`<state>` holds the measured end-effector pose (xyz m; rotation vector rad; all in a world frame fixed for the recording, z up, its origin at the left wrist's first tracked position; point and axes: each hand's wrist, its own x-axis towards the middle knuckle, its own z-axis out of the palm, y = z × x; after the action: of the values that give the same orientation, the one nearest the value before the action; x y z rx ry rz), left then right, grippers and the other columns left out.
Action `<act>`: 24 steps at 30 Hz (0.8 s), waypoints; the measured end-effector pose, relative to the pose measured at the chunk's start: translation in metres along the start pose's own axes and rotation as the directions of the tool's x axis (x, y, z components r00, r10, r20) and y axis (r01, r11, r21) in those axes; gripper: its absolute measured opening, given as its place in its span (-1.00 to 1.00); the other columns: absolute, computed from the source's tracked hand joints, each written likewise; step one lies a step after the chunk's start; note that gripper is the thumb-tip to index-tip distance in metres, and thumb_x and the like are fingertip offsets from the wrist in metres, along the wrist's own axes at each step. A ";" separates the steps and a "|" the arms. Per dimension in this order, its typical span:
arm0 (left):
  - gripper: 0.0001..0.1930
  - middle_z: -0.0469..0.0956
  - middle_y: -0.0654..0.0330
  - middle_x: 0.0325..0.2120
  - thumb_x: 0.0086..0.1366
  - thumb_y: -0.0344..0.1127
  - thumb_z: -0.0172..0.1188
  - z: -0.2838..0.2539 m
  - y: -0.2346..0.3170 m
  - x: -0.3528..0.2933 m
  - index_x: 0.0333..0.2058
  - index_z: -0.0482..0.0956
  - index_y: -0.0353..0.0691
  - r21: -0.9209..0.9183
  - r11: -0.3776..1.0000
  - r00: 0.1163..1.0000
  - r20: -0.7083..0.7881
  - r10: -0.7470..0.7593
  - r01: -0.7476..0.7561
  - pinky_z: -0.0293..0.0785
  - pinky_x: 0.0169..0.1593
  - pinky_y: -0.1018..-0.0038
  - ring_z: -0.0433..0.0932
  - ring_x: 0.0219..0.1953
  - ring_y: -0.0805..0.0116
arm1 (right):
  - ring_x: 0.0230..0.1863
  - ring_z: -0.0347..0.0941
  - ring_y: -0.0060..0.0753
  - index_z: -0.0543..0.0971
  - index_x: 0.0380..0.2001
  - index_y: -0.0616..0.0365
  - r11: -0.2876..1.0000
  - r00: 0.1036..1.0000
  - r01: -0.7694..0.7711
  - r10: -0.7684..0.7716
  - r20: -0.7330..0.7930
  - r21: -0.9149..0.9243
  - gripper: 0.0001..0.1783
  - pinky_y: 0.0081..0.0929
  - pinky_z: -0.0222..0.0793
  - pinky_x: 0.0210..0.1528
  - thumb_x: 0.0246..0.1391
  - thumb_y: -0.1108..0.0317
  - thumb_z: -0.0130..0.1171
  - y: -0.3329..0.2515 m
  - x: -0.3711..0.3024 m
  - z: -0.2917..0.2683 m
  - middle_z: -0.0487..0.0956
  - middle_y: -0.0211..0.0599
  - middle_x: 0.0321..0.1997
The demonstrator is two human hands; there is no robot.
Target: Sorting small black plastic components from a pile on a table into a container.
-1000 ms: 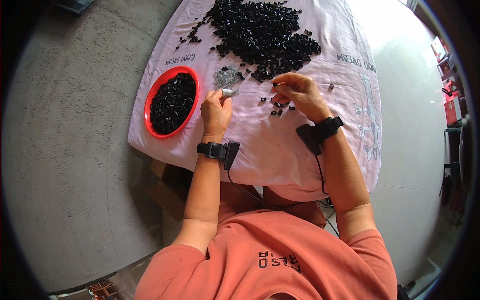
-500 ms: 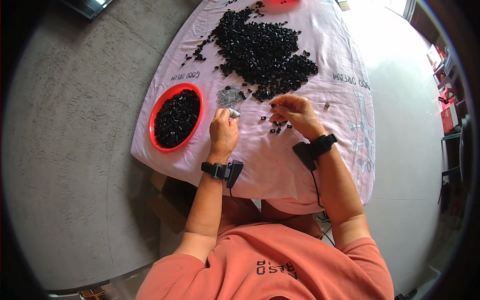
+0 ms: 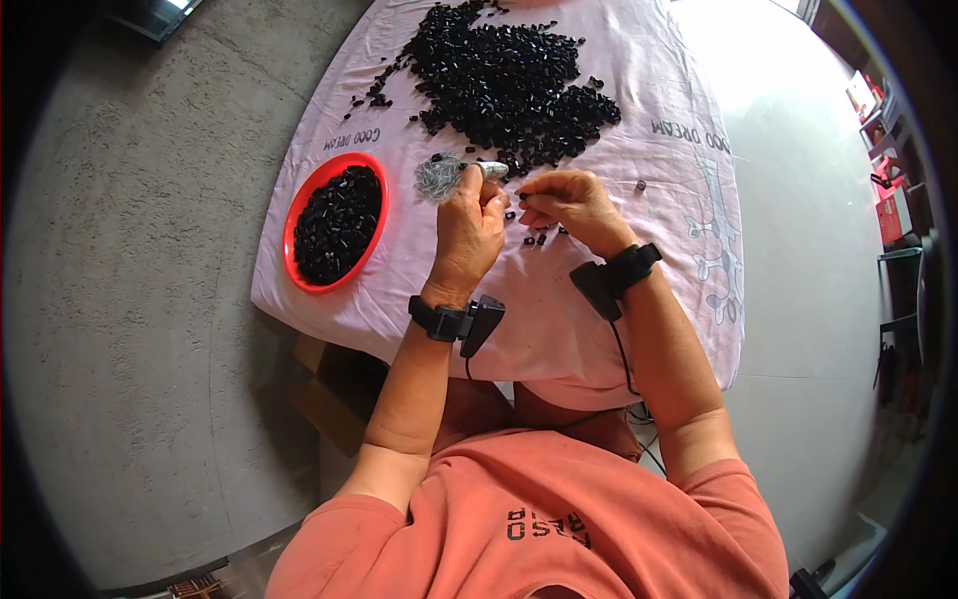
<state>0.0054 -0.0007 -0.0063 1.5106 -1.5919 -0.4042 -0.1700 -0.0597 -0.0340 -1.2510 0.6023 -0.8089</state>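
Now closer together than a second ago, near frame centre: left hand (image 3: pixel 467 232) pinched on a small silvery piece (image 3: pixel 492 169), right hand (image 3: pixel 571 207) closed on a tiny black part (image 3: pixel 523 197). Likely mid-assembly. Beside, on the cloth-covered desk (image 3: pixel 659 250): grey clump (image 3: pixel 437 177), black pile (image 3: pixel 509 80), red bowl (image 3: pixel 335 223) at left.

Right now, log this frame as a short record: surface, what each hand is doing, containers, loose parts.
surface: pink printed cloth over a table
left hand: pinches a small silvery piece
right hand: fingertips closed on a small black part, too small to identify
container: red bowl of black parts, left of the hands
loose parts: big heap of black parts; small grey pile
wrists: black bands on both
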 end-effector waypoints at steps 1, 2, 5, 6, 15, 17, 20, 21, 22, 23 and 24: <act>-0.85 0.62 0.01 -0.48 0.23 -0.54 0.21 0.000 0.003 0.001 -0.30 0.39 -0.34 -0.005 1.000 1.000 0.005 -0.001 0.001 0.53 -0.32 0.21 0.65 -0.40 0.02 | -0.31 0.63 -0.53 0.63 -0.11 0.28 1.000 1.000 0.000 0.000 0.007 0.001 -0.82 -0.56 0.61 -0.20 0.27 0.49 0.16 0.000 0.000 0.000 0.67 -0.28 -0.31; -0.84 0.61 0.01 -0.49 0.23 -0.54 0.21 0.000 0.007 0.002 -0.31 0.38 -0.33 -0.009 1.000 1.000 0.011 -0.002 0.002 0.52 -0.33 0.20 0.65 -0.40 0.01 | -0.32 0.63 -0.53 0.63 -0.11 0.28 1.000 1.000 0.000 0.000 0.014 0.002 -0.82 -0.56 0.61 -0.21 0.27 0.49 0.17 0.001 0.000 -0.001 0.67 -0.28 -0.31; -0.84 0.61 0.01 -0.51 0.22 -0.54 0.21 0.000 0.009 0.003 -0.31 0.37 -0.33 0.006 1.000 1.000 0.027 0.004 -0.004 0.51 -0.33 0.19 0.64 -0.41 -0.01 | -0.33 0.63 -0.53 0.63 -0.11 0.28 1.000 1.000 0.006 -0.006 0.028 0.010 -0.83 -0.55 0.61 -0.23 0.26 0.49 0.17 0.003 0.001 -0.002 0.67 -0.28 -0.32; -0.84 0.61 0.01 -0.51 0.22 -0.54 0.20 0.000 0.009 0.003 -0.31 0.37 -0.33 0.016 1.000 0.999 0.033 0.007 -0.008 0.51 -0.33 0.19 0.64 -0.41 -0.02 | -0.33 0.63 -0.53 0.63 -0.11 0.28 1.000 0.999 0.008 -0.009 0.031 0.013 -0.83 -0.55 0.61 -0.23 0.26 0.49 0.17 0.004 0.001 -0.002 0.67 -0.28 -0.32; -0.85 0.62 0.11 -0.51 0.25 -0.52 0.20 -0.005 0.008 0.002 -0.26 0.41 -0.33 0.068 0.997 0.994 0.101 0.039 -0.046 0.54 -0.32 0.38 0.65 -0.44 0.28 | -0.29 0.64 -0.52 0.63 -0.12 0.29 1.000 0.999 0.012 -0.012 0.048 -0.007 -0.82 -0.57 0.59 -0.21 0.24 0.49 0.19 0.005 0.001 -0.002 0.69 -0.25 -0.30; -0.83 0.61 0.10 -0.52 0.23 -0.54 0.19 -0.006 0.005 0.003 -0.22 0.43 -0.34 0.080 0.995 0.991 0.124 0.042 -0.052 0.54 -0.32 0.37 0.64 -0.45 0.28 | -0.28 0.65 -0.51 0.63 -0.14 0.29 0.999 0.998 0.005 -0.002 0.060 -0.047 -0.83 -0.57 0.59 -0.20 0.23 0.49 0.18 0.004 0.001 -0.001 0.69 -0.25 -0.30; -0.80 0.61 0.09 -0.53 0.21 -0.55 0.18 -0.007 0.005 0.004 -0.17 0.46 -0.33 0.106 0.991 0.988 0.135 0.072 -0.087 0.54 -0.32 0.36 0.65 -0.45 0.28 | -0.28 0.65 -0.50 0.64 -0.17 0.30 0.995 0.998 0.024 -0.018 0.061 -0.101 -0.84 -0.56 0.60 -0.20 0.22 0.49 0.18 0.002 0.001 0.000 0.69 -0.25 -0.31; -0.79 0.61 0.08 -0.54 0.21 -0.55 0.18 -0.007 0.007 0.005 -0.16 0.47 -0.33 0.116 0.988 0.987 0.135 0.086 -0.102 0.53 -0.32 0.36 0.65 -0.45 0.27 | -0.28 0.65 -0.50 0.64 -0.18 0.31 0.992 0.998 0.035 -0.028 0.058 -0.117 -0.84 -0.55 0.61 -0.19 0.22 0.49 0.17 0.003 0.000 0.000 0.68 -0.26 -0.32; -0.80 0.60 0.05 -0.54 0.19 -0.55 0.19 -0.007 0.009 0.006 -0.21 0.44 -0.34 0.103 0.989 0.986 0.144 0.088 -0.103 0.53 -0.31 0.29 0.64 -0.44 0.15 | -0.29 0.65 -0.50 0.63 -0.18 0.32 0.993 0.997 0.044 -0.037 0.062 -0.112 -0.85 -0.55 0.61 -0.20 0.22 0.49 0.18 0.004 0.001 -0.002 0.68 -0.26 -0.32; -0.81 0.59 0.02 -0.54 0.16 -0.56 0.20 -0.007 0.013 0.007 -0.25 0.41 -0.34 0.090 0.990 0.984 0.154 0.089 -0.104 0.52 -0.31 0.22 0.64 -0.43 0.04 | -0.29 0.65 -0.50 0.63 -0.19 0.32 0.993 0.997 0.053 -0.046 0.066 -0.106 -0.85 -0.55 0.62 -0.20 0.22 0.49 0.18 0.006 0.001 -0.003 0.68 -0.26 -0.33; -0.81 0.59 -0.01 -0.55 0.14 -0.57 0.20 -0.007 0.015 0.009 -0.30 0.39 -0.34 0.077 0.992 0.982 0.164 0.091 -0.105 0.51 -0.30 0.15 0.63 -0.42 -0.08 | -0.30 0.65 -0.50 0.63 -0.19 0.33 0.993 0.996 0.062 -0.055 0.070 -0.100 -0.85 -0.55 0.62 -0.20 0.22 0.49 0.18 0.007 0.002 -0.005 0.68 -0.27 -0.34</act>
<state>0.0022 -0.0029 0.0123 1.4871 -1.8223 -0.4155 -0.1713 -0.0630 -0.0415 -1.3891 0.5609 -0.7896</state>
